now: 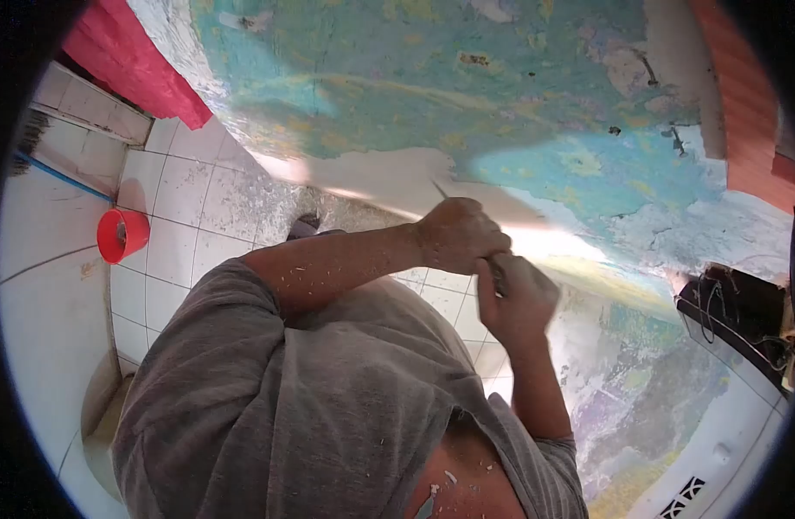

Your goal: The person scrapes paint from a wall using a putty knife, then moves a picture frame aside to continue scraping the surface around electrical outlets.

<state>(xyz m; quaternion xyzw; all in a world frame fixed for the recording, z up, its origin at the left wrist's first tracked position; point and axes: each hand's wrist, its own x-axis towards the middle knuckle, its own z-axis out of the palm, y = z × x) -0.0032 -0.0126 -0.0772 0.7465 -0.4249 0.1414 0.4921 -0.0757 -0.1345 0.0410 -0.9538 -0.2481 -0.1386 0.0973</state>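
Observation:
Both hands are closed on one scraper [439,188], whose thin blade pokes out past my left hand [462,235] toward the wall. Most of the tool is hidden by my fingers. My right hand [523,298] grips its handle just below and to the right of the left one, the two nearly touching. Ahead is a wall [397,112] with worn turquoise and yellow paint; a bare pale patch [389,173] lies by the blade tip. Pale flakes are stuck to my left forearm and chest.
A red bucket [123,236] stands on the white tiled floor [177,195] at left. Red cloth [138,60] hangs at upper left. Nails [647,69] stick out of the wall. A dark box with loose wires [735,316] is at right.

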